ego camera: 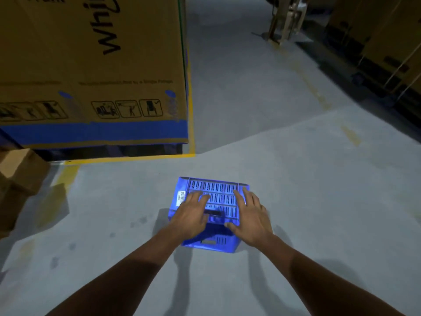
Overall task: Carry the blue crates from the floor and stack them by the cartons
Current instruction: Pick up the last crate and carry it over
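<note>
A blue slatted plastic crate (pixel 214 190) stands on the grey floor just in front of me, a white barcode label on its left rim. My left hand (pixel 193 213) hovers over its left side with fingers spread and nearly straight. My right hand (pixel 249 215) is above its right side, fingers extended, thumb pointing inward. Whether either hand touches the crate cannot be told; neither grips it. A large brown carton (pixel 95 71) with a blue band stands at the upper left, behind a yellow floor line.
Smaller brown cartons (pixel 16 185) are stacked at the left edge. A yellow line (pixel 129 158) marks the big carton's bay. More strapped cartons (pixel 376 46) line the dark right side beyond an aisle. A pallet-jack-like frame (pixel 287 21) stands far back.
</note>
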